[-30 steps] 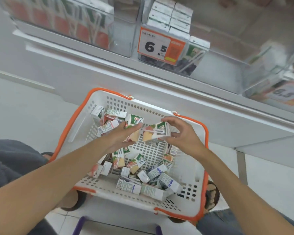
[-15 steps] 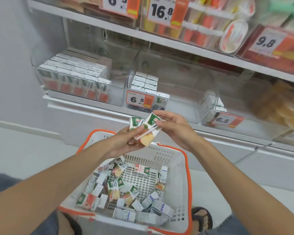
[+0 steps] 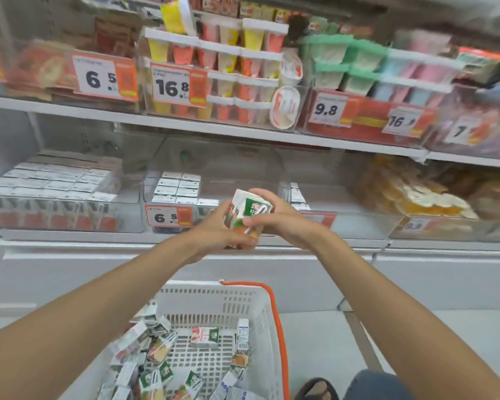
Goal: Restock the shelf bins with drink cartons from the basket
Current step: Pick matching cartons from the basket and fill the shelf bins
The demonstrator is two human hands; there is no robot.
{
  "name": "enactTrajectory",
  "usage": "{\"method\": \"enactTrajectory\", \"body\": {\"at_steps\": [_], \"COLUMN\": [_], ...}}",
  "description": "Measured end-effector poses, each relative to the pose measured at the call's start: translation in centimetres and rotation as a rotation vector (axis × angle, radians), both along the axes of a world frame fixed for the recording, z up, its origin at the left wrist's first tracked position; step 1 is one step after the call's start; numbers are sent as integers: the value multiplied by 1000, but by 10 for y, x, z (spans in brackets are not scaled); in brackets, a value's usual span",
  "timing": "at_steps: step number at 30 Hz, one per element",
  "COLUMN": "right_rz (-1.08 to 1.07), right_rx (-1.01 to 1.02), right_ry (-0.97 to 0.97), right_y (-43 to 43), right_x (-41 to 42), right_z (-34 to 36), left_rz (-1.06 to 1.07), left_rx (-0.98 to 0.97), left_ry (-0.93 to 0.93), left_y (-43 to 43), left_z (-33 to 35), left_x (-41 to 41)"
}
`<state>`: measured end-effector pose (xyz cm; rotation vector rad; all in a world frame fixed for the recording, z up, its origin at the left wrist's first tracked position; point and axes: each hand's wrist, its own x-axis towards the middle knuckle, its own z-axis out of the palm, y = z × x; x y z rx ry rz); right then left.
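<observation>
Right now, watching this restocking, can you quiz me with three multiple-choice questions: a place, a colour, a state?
1. Where are the held cartons? A. on the top shelf B. on the floor C. in front of the middle shelf bin.
2. What colour is the rim of the basket? A. orange B. blue C. green.
3. What are the left hand and right hand doing? A. hanging idle B. gripping the cartons C. pushing the basket.
1 C: they are held up before the bin tagged 6.5. 2 A: an orange edge runs along its right side. 3 B: both hands' fingers curl round the cartons.
</observation>
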<state>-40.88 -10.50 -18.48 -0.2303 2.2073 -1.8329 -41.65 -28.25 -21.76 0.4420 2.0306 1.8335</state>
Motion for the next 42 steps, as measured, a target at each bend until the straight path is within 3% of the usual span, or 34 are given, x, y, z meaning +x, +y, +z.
{"method": "enactTrajectory", "body": {"at_steps": [3,7,13,16,20,24,27,30,32,34,37,42], "right_rz": [-100,-336,-394,-225,135,150,75,-295,-464,-518,-466,-34], "right_rx": [115,169,320,439,589,496,568,561,491,372,304,518], "right_ry": [138,253,231,77,-332,-386,-246,213,445,535,521,110], "right_y": [48,129,205,211,212,210,207,188,160,124,69,0], "right_x": [-14,-45,-100,-124,-146,-156,-147,-127,-104,-80,-51,-16], "right_z": [10,12,-12,-35,-36,-44,-44,-45,-51,-63,-97,-200], "left_rz": [-93,14,73,158,253,308,304,252,271,345,387,268], "left_rx": [-172,-569,-1003,-1035,-964,-948,-935,-897,-741,-591,-611,-644], "left_ry": [167,399,687,861,957,1035,1014,885,846,918,1004,430], "left_y": [40,88,122,122,121,123,124,125,122,112,80,-15], "left_z": [10,0,-46,-63,-73,-78,-75,-68,-66,-68,-88,-166], "left_x": [-30,-73,-104,-109,-113,-110,-109,-104,-95,-80,-52,-3]}}
